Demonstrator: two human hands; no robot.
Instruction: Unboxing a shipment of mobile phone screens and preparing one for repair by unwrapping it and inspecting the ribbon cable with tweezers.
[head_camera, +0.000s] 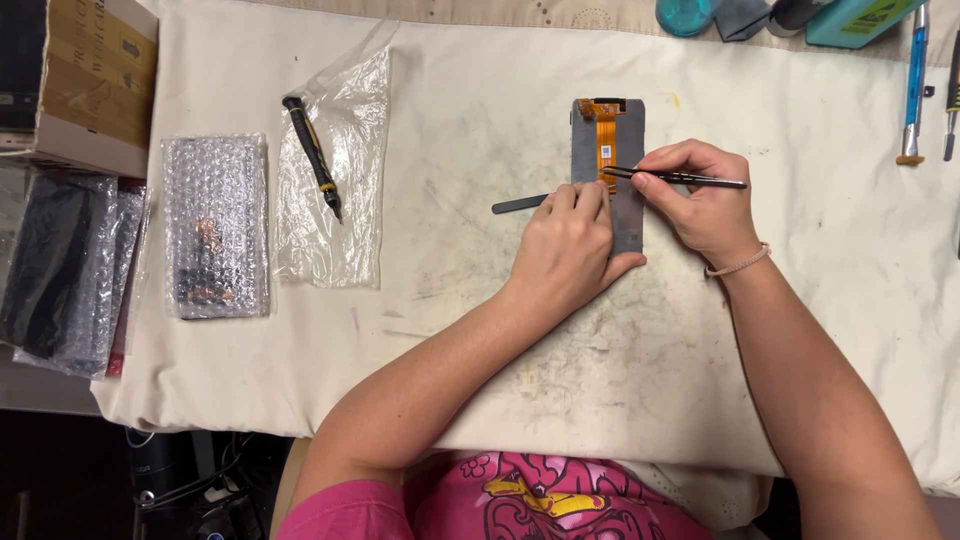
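Working at a stained cream cloth (480, 330) spread over the bench, with a grey phone screen panel (626, 215) lying face down near its middle, orange flex cable (603, 135) uppermost and running down from the top edge. Pressing down on the panel's lower left part with the left hand (568, 250), fingers curled together and knuckles up, apparently pinning the panel flat so that it does not slide under the tool. Pinching a thin black pointed tool (690, 180) in the right hand (705, 200) like a pen, between thumb and forefingers, tip reaching leftward onto the flex cable; possibly tweezers rather than a probe, too thin to tell from this height. Poking out from beneath the left fingers, a flat dark pry tool (518, 205), lying on the cloth just left of the panel; whether gripped or merely lying under the fingers, not clear. Resting well off to the left, out of the way of both hands, a black screwdriver with a yellow band (312, 155) on a clear plastic bag (335, 170), and beside that a bubble-wrapped part (215, 225). Sitting at the far left edge, more wrapped dark items (65, 270) and a cardboard box (85, 85). Lying at the far right, a blue-handled tool (915, 85).
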